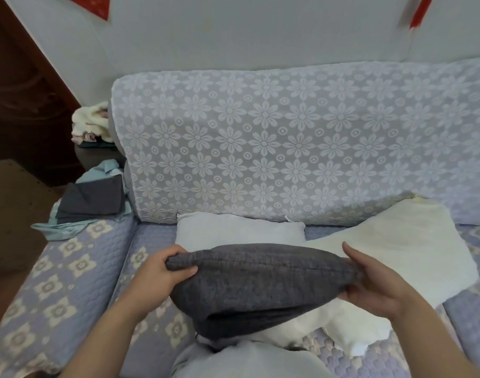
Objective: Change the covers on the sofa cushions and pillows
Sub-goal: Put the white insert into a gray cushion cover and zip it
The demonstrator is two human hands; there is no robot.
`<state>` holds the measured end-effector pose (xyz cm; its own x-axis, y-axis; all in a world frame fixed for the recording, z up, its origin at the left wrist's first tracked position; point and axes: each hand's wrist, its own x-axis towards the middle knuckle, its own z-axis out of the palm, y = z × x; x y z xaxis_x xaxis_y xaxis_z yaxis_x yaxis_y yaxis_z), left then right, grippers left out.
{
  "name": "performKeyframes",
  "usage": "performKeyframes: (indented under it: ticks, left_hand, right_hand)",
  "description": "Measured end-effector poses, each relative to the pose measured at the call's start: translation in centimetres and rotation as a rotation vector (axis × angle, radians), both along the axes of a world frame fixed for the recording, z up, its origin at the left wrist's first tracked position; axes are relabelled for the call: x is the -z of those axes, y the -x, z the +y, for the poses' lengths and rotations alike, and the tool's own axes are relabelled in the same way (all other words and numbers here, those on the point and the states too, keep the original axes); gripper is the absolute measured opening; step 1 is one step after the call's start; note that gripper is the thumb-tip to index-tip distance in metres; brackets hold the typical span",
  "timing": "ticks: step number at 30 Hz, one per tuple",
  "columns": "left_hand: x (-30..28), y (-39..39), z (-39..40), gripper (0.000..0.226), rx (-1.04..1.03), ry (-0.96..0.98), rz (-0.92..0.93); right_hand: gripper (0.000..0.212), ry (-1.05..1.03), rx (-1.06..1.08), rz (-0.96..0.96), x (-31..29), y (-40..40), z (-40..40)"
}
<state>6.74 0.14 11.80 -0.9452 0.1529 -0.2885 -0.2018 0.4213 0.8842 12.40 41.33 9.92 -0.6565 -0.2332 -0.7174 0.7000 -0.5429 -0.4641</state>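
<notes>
Far left, about 9 o'clock: folded dark grey cloth (pixel 93 199) lying on pale blue fabric (pixel 69 227), both draped over the sofa arm (pixel 56 282), quilted lilac with cream flower blocks. Above that, near 10 o'clock: heap of cream and pink laundry (pixel 90 124) on a dark surface beside the backrest. Backrest (pixel 288 137) spanning 11 to 2 o'clock, covered in lilac lace with white daisies. Left hand (pixel 162 271) at 8 o'clock of centre, thumb on top and fingers curled under, pinching the left corner of the grey pillow (pixel 255 285). Grey pillow at dead centre to 6 o'clock, held edge-up over the seat, seam along the top, lower end reaching toward the lap. Behind it at 12 o'clock: bare white pillow (pixel 239 230) resting against the foot of the backrest. Right hand (pixel 369 285) at 4 o'clock of centre, thumb above and fingers beneath, gripping the pillow's right corner. Further right, 3 to 5 o'clock: cream cover (pixel 391 246) spread loose on the seat (pixel 468 317), one end trailing under the grey pillow.
</notes>
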Motion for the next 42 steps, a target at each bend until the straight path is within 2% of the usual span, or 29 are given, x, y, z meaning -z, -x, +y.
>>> performKeyframes:
  ticks: [2, 6, 9, 11, 13, 15, 18, 20, 22, 24, 25, 27, 28, 29, 30, 31, 32, 33, 35, 36, 37, 39, 41, 42]
  left_hand:
    - [0.4, 0.1, 0.2, 0.018, -0.147, -0.079, -0.009]
    - [1.2, 0.1, -0.2, 0.015, -0.300, -0.216, -0.006]
    - [1.6, 0.0, -1.2, 0.015, -0.271, -0.245, 0.008]
    - [2.0, 0.0, -2.0, 0.012, -0.222, -0.273, 0.005]
    - [2.3, 0.1, -2.5, 0.028, -0.158, -0.311, -0.025]
    - [2.3, 0.1, -2.9, 0.052, -0.101, -0.301, -0.076]
    - [2.1, 0.1, -2.8, 0.045, -0.024, -0.331, -0.171]
    - [2.2, 0.1, -2.8, 0.054, 0.002, -0.352, -0.222]
    - [2.3, 0.1, -2.9, 0.064, 0.013, -0.382, -0.279]
    - [2.6, -0.1, -2.4, 0.069, 0.021, -0.402, -0.321]
    - [2.6, -0.3, -1.9, 0.073, 0.021, -0.407, -0.333]
    - [2.6, -0.7, -0.1, 0.079, 0.017, -0.390, -0.321]
    - [2.6, -0.9, 0.7, 0.083, 0.009, -0.374, -0.297]
    - [2.5, -1.0, 1.4, 0.085, -0.002, -0.350, -0.266]
    - [2.4, -1.0, 2.0, 0.082, -0.022, -0.329, -0.231]
    - [2.4, -1.0, 2.4, 0.075, -0.026, -0.303, -0.202]
    - [2.3, -1.0, 2.7, 0.065, -0.020, -0.277, -0.184]
    - [2.3, -1.0, 2.9, 0.060, -0.010, -0.258, -0.169]
    - [2.3, -1.3, 3.5, 0.065, 0.012, -0.261, -0.150]
    - [2.6, -1.6, 4.0, 0.072, 0.010, -0.276, -0.150]
    - [3.0, -2.0, 4.6, 0.082, 0.013, -0.289, -0.149]
    - [4.8, -3.5, 5.3, 0.099, 0.049, -0.221, -0.155]
    - [7.6, -5.7, 5.6, 0.107, 0.112, -0.066, -0.150]
    - [8.8, -6.9, 5.4, 0.110, 0.108, -0.022, -0.167]
  right_hand:
    - [0.072, 0.112, 0.044, -0.052, 0.7, -0.1, -1.2]
    - [0.041, 0.260, 0.057, -0.064, 1.3, -0.1, -4.0]
    - [0.038, 0.215, -0.013, -0.101, 1.7, -0.2, -4.5]
    - [0.049, 0.214, 0.013, -0.104, 2.0, -0.4, -3.9]
    - [0.070, 0.236, 0.104, -0.068, 2.5, -0.8, -2.9]
    - [0.079, 0.284, 0.139, -0.020, 2.6, -1.1, -2.6]
    - [0.067, 0.340, 0.160, 0.007, 3.1, -1.4, -2.9]
    - [0.050, 0.298, 0.129, -0.001, 2.8, -1.3, -3.3]
    - [0.027, 0.123, 0.086, -0.041, 2.3, -0.9, -3.6]
    - [0.022, -0.193, 0.013, -0.106, 2.9, -0.4, -3.4]
    - [0.024, -0.443, -0.077, -0.101, 3.5, -0.2, -3.4]
    - [0.031, -1.071, -0.281, -0.052, 5.1, 0.0, -2.7]
    - [0.027, -1.358, -0.286, 0.008, 5.3, 0.2, -2.3]
    - [0.021, -1.552, -0.177, 0.118, 4.5, 0.7, -2.0]
    - [0.017, -1.628, 0.000, 0.289, 2.8, 1.4, -2.0]
    - [0.014, -1.589, 0.096, 0.482, 1.1, 1.8, -2.1]
    - [0.022, -1.535, -0.006, 0.671, -0.9, 2.3, -2.8]
    - [0.045, -1.481, -0.290, 0.825, -2.4, 2.6, -3.9]
    - [0.096, -1.390, -0.964, 0.961, -3.1, 2.8, -6.7]
    - [0.111, -1.396, -1.198, 0.971, -1.9, 2.7, -7.9]
    - [0.117, -1.412, -1.305, 0.950, -0.2, 2.7, -8.6]
    - [0.111, -1.450, -1.265, 0.806, 2.8, 3.0, -8.5]
    - [0.079, -1.370, -1.128, 0.633, 3.9, 3.5, -7.4]
    - [0.059, -1.277, -1.054, 0.614, 3.9, 3.8, -7.3]
